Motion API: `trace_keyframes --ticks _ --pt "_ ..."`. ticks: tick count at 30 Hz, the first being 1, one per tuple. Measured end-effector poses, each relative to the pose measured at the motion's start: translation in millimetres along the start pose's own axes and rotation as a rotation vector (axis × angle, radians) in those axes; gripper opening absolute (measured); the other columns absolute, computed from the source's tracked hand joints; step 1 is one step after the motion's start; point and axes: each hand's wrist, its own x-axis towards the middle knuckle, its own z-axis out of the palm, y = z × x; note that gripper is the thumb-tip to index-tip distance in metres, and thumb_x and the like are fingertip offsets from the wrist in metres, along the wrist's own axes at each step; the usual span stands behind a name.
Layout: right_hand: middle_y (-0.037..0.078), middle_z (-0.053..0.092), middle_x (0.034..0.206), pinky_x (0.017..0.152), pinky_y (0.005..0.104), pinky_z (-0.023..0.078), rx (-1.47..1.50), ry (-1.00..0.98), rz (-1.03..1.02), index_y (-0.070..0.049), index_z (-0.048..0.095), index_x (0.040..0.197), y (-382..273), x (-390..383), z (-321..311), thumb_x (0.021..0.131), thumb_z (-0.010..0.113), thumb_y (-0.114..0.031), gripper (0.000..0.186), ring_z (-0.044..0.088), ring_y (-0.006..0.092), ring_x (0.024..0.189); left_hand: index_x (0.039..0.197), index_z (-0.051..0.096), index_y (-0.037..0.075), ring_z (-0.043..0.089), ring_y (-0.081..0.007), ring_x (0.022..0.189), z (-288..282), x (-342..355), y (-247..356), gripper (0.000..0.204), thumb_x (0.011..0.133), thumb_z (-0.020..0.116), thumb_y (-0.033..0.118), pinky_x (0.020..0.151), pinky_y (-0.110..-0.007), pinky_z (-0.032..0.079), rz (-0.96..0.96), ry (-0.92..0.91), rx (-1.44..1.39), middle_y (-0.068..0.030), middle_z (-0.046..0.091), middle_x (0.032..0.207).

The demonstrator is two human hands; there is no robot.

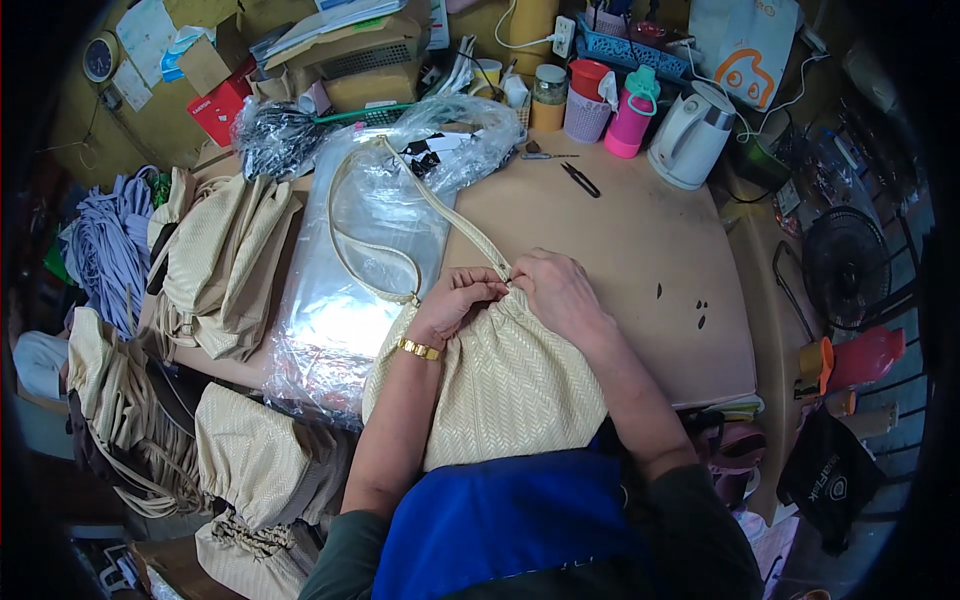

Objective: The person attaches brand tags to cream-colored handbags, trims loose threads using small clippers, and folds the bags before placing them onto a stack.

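Observation:
A cream woven handbag (515,385) with a gathered top rests against my lap at the table's near edge. My left hand (455,300), with a gold watch at the wrist, pinches the gathered rim of the bag. Close beside it, my right hand (555,290) has its fingers closed where the strap (455,218) joins the rim. Whatever small part lies between the fingertips is hidden. The strap loops away from me over a stack of clear plastic bags (340,310).
Black thread snips (580,180) lie on the brown table (640,240). A white kettle (690,135), a pink bottle (632,110) and a jar (549,97) line the back. More cream bags (225,265) are piled at left, near bundled lavender straps (108,240). A black fan (848,268) stands at right.

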Motion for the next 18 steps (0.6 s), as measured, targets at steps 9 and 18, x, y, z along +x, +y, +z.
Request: trace_keyframes --ticks 9,18 --pt "0.018 0.066 0.076 0.069 0.0444 0.050 0.176 0.010 0.141 0.001 0.060 0.083 -7 6 -4 0.082 0.067 -0.004 0.008 0.066 0.0364 0.074 0.091 0.069 0.000 0.061 -0.0091 0.075 -2 0 -2 0.008 0.089 0.069 0.008 0.070 -0.022 0.048 0.003 -0.006 -0.014 -0.0024 0.068 0.083" --pt "0.011 0.066 0.072 0.063 0.0335 0.049 0.331 -0.153 0.238 -0.001 0.065 0.084 28 13 -2 0.080 0.073 -0.009 0.012 0.064 0.0205 0.066 0.088 0.067 0.000 0.060 -0.0098 0.069 2 3 -9 0.012 0.092 0.069 0.012 0.065 -0.024 0.049 0.132 0.134 0.047 -0.0025 0.067 0.078"
